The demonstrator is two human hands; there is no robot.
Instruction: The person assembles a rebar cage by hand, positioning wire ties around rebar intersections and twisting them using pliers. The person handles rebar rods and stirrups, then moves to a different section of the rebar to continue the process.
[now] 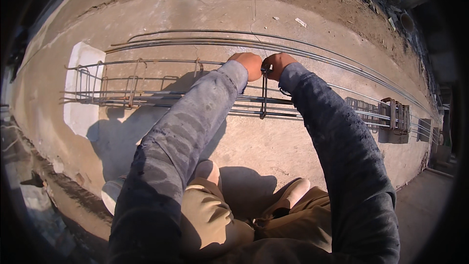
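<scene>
A long reinforcing cage of steel bars lies across in front of me, with rusty stirrups (133, 85) spaced along its left part. My left hand (249, 65) is closed at the cage's upper bar (210, 62). Right beside it, my right hand (276, 64) is closed at the top corner of a dark rectangular stirrup (264, 95), which stands upright around the bars between my forearms. A thin wire (253, 10) runs from the ground beyond down toward my hands. My fingers' undersides are hidden, so what the right one pinches cannot be made out.
Several loose rebars (195, 41) lie just beyond the cage. A pale block (84, 73) is under its left end. A bundle of stirrups (398, 116) hangs on the bars at right. Rubble and a pipe (407, 22) lie at far right. My shoes (295, 190) are close below.
</scene>
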